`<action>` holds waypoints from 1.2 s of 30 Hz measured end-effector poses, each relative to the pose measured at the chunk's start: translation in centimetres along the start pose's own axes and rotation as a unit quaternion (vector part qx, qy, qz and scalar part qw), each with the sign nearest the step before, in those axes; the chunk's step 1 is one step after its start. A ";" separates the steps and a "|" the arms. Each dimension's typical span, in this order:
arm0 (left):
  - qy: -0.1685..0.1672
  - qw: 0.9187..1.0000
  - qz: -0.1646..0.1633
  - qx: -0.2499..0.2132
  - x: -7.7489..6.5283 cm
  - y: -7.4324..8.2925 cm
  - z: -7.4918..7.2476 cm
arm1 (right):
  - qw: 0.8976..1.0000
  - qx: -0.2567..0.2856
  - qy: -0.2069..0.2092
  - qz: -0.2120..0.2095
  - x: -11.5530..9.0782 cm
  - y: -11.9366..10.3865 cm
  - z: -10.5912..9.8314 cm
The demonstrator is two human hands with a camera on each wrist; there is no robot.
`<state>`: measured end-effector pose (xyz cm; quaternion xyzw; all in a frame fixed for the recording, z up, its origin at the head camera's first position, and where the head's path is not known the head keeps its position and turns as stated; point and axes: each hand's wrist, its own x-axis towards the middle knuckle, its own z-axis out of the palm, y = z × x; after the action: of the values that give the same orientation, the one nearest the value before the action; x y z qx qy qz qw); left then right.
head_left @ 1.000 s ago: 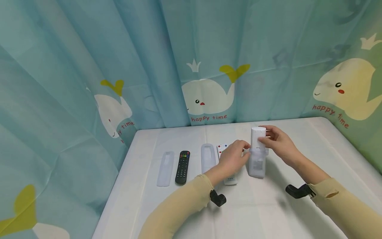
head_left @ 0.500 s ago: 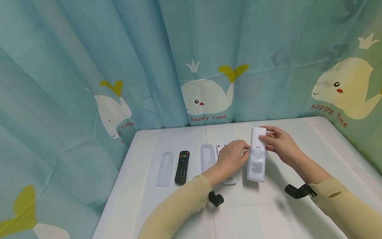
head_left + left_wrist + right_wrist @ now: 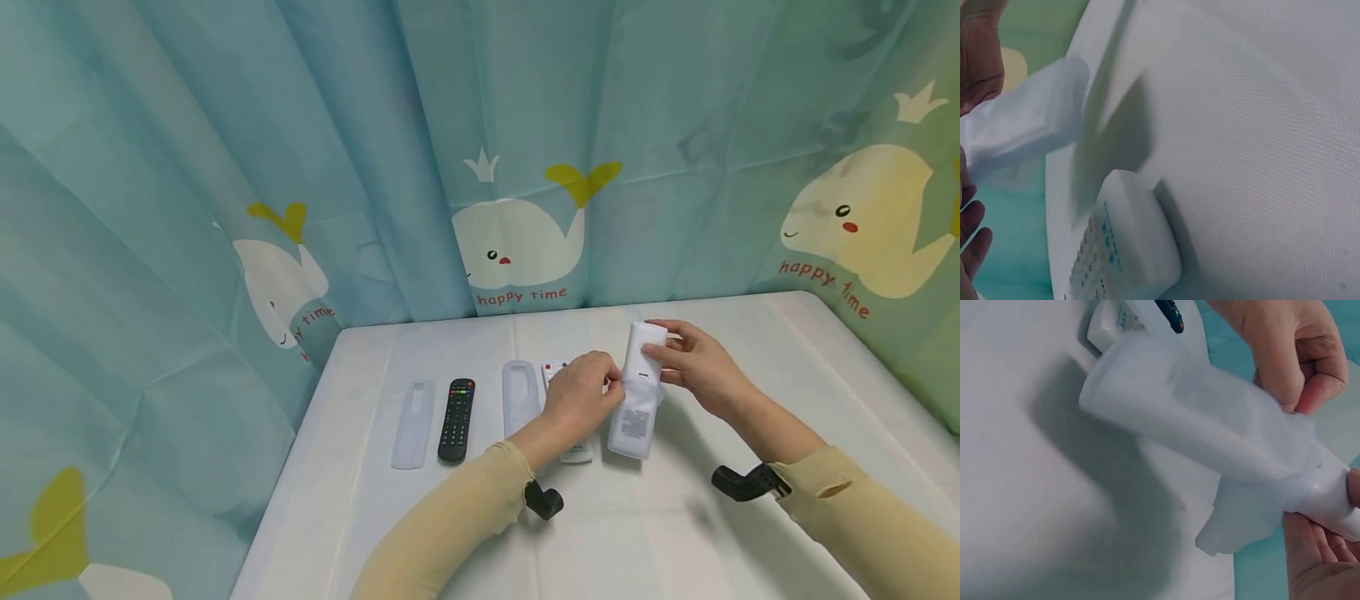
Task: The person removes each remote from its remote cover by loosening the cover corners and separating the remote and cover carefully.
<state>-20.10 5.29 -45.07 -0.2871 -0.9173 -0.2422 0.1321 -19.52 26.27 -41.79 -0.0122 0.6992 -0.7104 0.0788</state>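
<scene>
A white remote control (image 3: 647, 337) is held up off the table, back side toward the head camera, its lower part inside a translucent sleeve (image 3: 633, 421). My right hand (image 3: 701, 362) grips the bare upper end between thumb and fingers. At the sleeve's left edge, my left hand (image 3: 581, 390) pinches the thin material, as the right wrist view shows with thumb and forefinger (image 3: 1297, 394). A loose flap of the sleeve (image 3: 1241, 519) hangs out on the other side. Under my left hand and forearm lies another white remote (image 3: 577, 450), partly hidden.
On the white table (image 3: 660, 533) lie a black remote (image 3: 456, 421) and two more translucent sleeves, one at the far left (image 3: 413, 425) and one beside my left wrist (image 3: 520, 392). A blue curtain with whale prints (image 3: 517, 242) hangs behind the table.
The held remote has tilted, its lower end swinging left and toward the camera, so the label shows more through the sleeve. My hands have shifted slightly left with it.
</scene>
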 end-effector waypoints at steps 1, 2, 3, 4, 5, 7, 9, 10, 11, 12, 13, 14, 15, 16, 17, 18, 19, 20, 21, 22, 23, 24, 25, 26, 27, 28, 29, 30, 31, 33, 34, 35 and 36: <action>-0.001 1.000 0.001 0.000 0.0 0.0 0.0 | 1.000 -0.011 0.005 0.000 0.1 0.1 0.1; -0.003 1.000 0.001 0.002 0.1 0.0 0.0 | 1.000 -0.024 0.009 -0.001 0.1 0.1 0.2; -0.004 1.000 0.003 0.003 0.1 0.0 0.0 | 0.999 -0.035 0.013 -0.001 0.2 0.1 0.2; -0.007 1.000 0.004 0.005 0.1 0.0 0.0 | 0.999 -0.047 0.016 -0.001 0.3 0.1 0.3; -0.010 1.000 0.004 0.009 0.1 0.0 0.0 | 0.998 -0.055 0.020 0.000 0.4 0.1 0.4; -0.021 1.000 0.002 0.016 0.1 0.0 0.0 | 0.998 -0.060 0.028 0.006 0.6 0.2 0.3; -0.033 0.999 0.000 0.020 0.0 0.1 0.0 | 0.998 -0.055 0.034 0.017 0.8 0.2 0.3; -0.037 0.999 0.001 0.021 0.0 0.1 0.0 | 0.998 -0.050 0.036 0.022 0.9 0.2 0.2; -0.041 0.999 0.003 0.021 -0.1 0.1 0.0 | 0.998 -0.045 0.039 0.026 1.0 0.3 0.1; -0.043 0.999 0.006 0.020 -0.2 0.1 0.1 | 0.998 -0.040 0.041 0.029 1.1 0.3 0.1; -0.043 0.999 0.012 0.019 -0.3 0.1 0.1 | 0.998 -0.037 0.043 0.032 1.2 0.3 0.0; -0.041 0.999 0.018 0.018 -0.3 0.0 0.0 | 0.998 -0.036 0.044 0.034 1.3 0.3 0.0; -0.039 0.999 0.023 0.018 -0.4 0.0 0.0 | 0.998 -0.036 0.046 0.036 1.4 0.4 0.0; -0.037 0.999 0.029 0.018 -0.5 -0.1 0.1 | 0.997 -0.038 0.048 0.037 1.4 0.4 0.0; -0.034 0.999 0.033 0.020 -0.6 -0.2 0.1 | 0.997 -0.038 0.050 0.038 1.5 0.4 0.0; -0.032 0.999 0.035 0.023 -0.7 -0.3 0.1 | 0.997 -0.038 0.051 0.039 1.5 0.5 0.1; -0.030 0.999 0.037 0.025 -0.8 -0.4 0.1 | 0.997 -0.039 0.053 0.040 1.5 0.5 0.2; -0.030 0.999 0.036 0.027 -0.9 -0.5 0.1 | 0.997 -0.041 0.054 0.041 1.6 0.5 0.2; -0.031 0.999 0.034 0.029 -1.0 -0.6 0.1 | 0.997 -0.042 0.055 0.042 1.6 0.6 0.2; -0.032 0.998 0.032 0.031 -1.0 -0.7 0.2 | 0.997 -0.042 0.056 0.043 1.6 0.6 0.2; -0.033 0.998 0.031 0.033 -1.1 -0.8 0.2 | 0.996 -0.043 0.057 0.045 1.5 0.7 0.2; -0.034 0.998 0.030 0.033 -1.2 -0.9 0.2 | 0.996 -0.045 0.057 0.046 1.5 0.7 0.2; -0.034 0.998 0.031 0.031 -1.2 -0.9 0.3 | 0.996 -0.046 0.057 0.048 1.5 0.8 0.2; -0.032 0.998 0.033 0.031 -1.2 -0.9 0.3 | 0.996 -0.047 0.056 0.049 1.5 0.9 0.2; -0.028 0.998 0.036 0.032 -1.1 -0.8 0.3 | 0.996 -0.047 0.055 0.051 1.4 0.9 0.2; -0.024 0.998 0.042 0.035 -1.1 -0.8 0.2 | 0.996 -0.047 0.053 0.052 1.4 1.0 0.2; -0.020 0.998 0.051 0.039 -1.0 -0.7 0.2 | 0.996 -0.048 0.050 0.053 1.4 1.0 0.2; -0.016 0.997 0.062 0.047 -0.9 -0.5 0.1 | 0.996 -0.047 0.048 0.054 1.4 1.1 0.3; -0.011 0.996 0.074 0.056 -0.8 -0.4 0.1 | 0.996 -0.047 0.045 0.054 1.5 1.1 0.3; -0.007 0.992 0.099 0.078 -0.5 0.0 0.0 | 0.997 -0.046 0.040 0.056 1.5 1.2 0.4; -0.007 0.990 0.113 0.089 -0.4 0.1 0.0 | 0.997 -0.045 0.038 0.057 1.6 1.3 0.4; -0.006 0.987 0.125 0.101 -0.3 0.3 0.0 | 0.997 -0.044 0.038 0.058 1.6 1.3 0.4; -0.005 0.984 0.135 0.112 -0.2 0.4 0.1 | 0.997 -0.044 0.037 0.059 1.7 1.4 0.5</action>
<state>-19.74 5.55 -45.06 -0.3925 -0.8924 -0.1161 0.1902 -20.97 25.59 -43.29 0.0517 0.7316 -0.6732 0.0938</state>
